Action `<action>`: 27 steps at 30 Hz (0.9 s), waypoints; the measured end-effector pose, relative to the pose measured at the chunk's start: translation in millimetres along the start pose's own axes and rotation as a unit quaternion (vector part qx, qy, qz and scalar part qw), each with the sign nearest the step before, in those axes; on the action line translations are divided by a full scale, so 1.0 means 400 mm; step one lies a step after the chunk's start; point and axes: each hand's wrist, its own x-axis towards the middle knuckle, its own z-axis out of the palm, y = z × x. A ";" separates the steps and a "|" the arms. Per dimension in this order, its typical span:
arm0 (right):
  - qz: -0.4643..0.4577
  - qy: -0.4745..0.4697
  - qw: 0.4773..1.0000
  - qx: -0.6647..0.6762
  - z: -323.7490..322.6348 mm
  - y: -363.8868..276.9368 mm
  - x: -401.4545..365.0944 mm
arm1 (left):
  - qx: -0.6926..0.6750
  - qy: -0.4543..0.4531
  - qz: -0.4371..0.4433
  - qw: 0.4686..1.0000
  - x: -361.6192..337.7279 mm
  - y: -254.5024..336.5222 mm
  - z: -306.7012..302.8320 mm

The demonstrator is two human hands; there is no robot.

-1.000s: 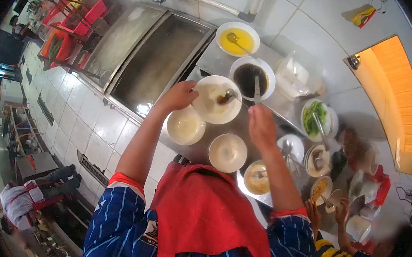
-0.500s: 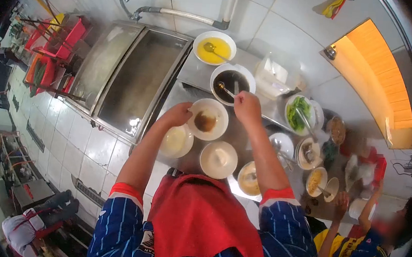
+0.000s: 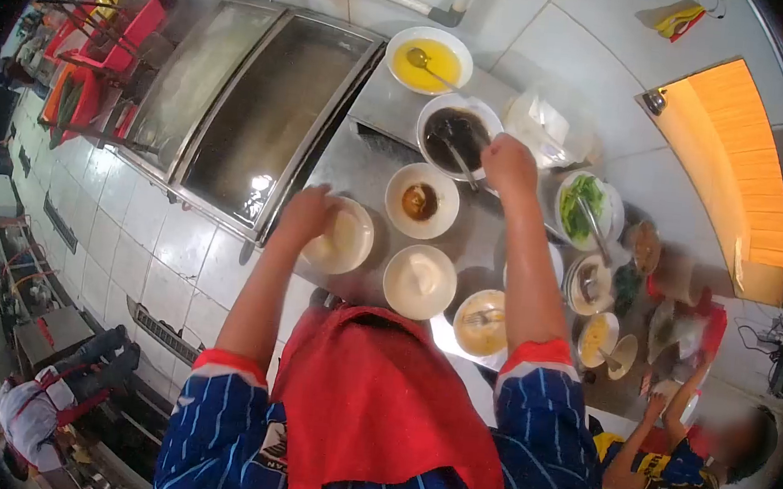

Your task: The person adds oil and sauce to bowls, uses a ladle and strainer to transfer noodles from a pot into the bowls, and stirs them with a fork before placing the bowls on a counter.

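Observation:
My left hand [image 3: 311, 214] is closed on the left rim of a cream bowl [image 3: 347, 238] with a pale content. Over the right rim of the white bowl of dark sauce [image 3: 454, 130], my right hand [image 3: 510, 165] is closed; whatever its fingers hold is hidden. A utensil handle lies in that sauce. Between my hands stands a bowl with a small pool of brown sauce [image 3: 420, 200], touched by neither hand. Just below it is another pale bowl [image 3: 420, 282].
A bowl of yellow liquid [image 3: 428, 59] with a ladle stands at the back. Left is a steaming metal vat [image 3: 271, 120]. On the right are greens [image 3: 584, 206], small bowls and a co-worker [image 3: 671, 479]. Another person [image 3: 45, 419] is at lower left.
My left hand has let go of the brown-sauce bowl and moved to the pale bowl at left. My right hand has shifted right along the dark sauce bowl. The whole view has shifted.

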 end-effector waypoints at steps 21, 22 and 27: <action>0.071 -0.073 0.957 0.273 -0.237 -0.030 -0.140 | -0.319 0.019 -0.022 0.947 0.042 0.268 -0.173; 0.035 -0.062 0.968 0.241 -0.226 -0.037 -0.171 | -0.326 0.037 0.012 0.944 0.062 0.288 -0.166; -0.162 0.099 0.978 0.087 -0.105 -0.032 -0.277 | -0.345 0.062 0.023 0.936 0.103 0.341 -0.137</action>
